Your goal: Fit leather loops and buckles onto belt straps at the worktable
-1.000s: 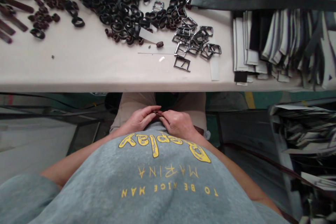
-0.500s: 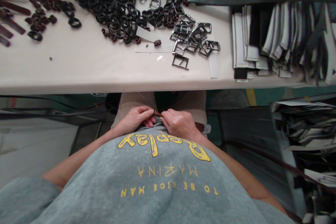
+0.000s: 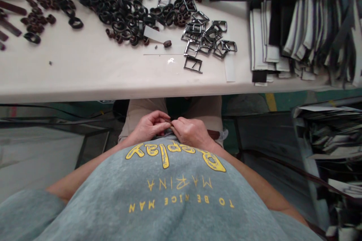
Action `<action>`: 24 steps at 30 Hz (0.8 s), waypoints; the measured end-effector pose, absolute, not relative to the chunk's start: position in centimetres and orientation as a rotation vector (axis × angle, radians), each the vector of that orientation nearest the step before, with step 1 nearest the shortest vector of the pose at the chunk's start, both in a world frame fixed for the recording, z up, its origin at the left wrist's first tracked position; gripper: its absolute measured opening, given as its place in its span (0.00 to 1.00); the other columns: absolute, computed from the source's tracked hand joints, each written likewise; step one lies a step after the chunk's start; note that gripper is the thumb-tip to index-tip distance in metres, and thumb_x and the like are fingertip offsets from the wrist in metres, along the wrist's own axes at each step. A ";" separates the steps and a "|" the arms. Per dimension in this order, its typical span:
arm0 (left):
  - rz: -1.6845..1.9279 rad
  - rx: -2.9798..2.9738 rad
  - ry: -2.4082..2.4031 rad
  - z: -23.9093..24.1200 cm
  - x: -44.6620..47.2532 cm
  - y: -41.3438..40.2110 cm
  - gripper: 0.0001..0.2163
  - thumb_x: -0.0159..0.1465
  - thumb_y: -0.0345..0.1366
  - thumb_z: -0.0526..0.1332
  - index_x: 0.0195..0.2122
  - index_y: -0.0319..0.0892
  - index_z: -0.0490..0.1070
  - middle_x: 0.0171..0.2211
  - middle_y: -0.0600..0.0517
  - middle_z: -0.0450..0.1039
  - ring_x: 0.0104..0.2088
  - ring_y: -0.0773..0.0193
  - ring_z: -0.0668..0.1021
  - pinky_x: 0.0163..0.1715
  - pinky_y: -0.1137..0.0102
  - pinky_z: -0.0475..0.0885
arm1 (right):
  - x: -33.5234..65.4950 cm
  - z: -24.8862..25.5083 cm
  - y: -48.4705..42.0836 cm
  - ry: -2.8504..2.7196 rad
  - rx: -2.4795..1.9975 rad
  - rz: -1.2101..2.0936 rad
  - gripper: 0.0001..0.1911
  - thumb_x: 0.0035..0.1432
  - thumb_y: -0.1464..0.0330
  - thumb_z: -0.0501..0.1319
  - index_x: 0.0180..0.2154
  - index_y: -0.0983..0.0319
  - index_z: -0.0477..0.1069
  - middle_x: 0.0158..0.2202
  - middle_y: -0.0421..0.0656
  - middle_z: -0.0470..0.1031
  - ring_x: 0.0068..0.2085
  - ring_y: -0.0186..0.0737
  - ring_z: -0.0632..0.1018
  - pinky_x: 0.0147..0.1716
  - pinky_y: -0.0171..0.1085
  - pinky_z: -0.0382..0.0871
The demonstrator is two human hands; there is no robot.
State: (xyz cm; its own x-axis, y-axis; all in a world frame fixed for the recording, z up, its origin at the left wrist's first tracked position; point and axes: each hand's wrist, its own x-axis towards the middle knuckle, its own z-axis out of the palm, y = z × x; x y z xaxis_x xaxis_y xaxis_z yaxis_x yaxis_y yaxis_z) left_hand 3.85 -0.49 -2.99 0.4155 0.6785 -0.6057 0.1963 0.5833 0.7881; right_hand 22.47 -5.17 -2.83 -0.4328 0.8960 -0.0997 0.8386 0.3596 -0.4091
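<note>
My left hand and my right hand meet in my lap, below the table edge. Both pinch a small dark brown strap piece between their fingertips; most of it is hidden by the fingers. A brown belt strap runs out from under my right hand to the right. On the table above lie a heap of black leather loops and a cluster of metal buckles.
Brown loops and brown strips lie at the table's left. Stacked black and white belt strips fill the right side. A single buckle lies near the front edge. Bins of dark strips stand at the right, below table height.
My fingertips have closed tighter together over the brown piece, hiding more of it. The view has tilted slightly, so the table's items sit higher in the frame.
</note>
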 end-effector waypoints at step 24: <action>0.557 0.922 1.080 -2.8 3.1 -0.4 0.12 0.52 0.41 0.73 0.30 0.41 0.76 0.25 0.54 0.78 0.25 0.67 0.78 0.25 0.74 0.72 | 23.3 -2.4 -5.1 -2.264 -1.593 0.933 0.15 0.68 0.59 0.59 0.43 0.64 0.76 0.39 0.46 0.82 0.36 0.39 0.79 0.31 0.35 0.60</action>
State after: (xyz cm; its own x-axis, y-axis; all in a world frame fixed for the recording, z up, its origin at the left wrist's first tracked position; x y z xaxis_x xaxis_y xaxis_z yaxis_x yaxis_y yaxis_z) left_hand 3.12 -0.36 -2.84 0.3944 0.7731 -0.4968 0.0438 0.5241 0.8505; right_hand 23.35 -5.09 -2.38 -0.3883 0.9049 -0.1743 0.7650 0.2111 -0.6085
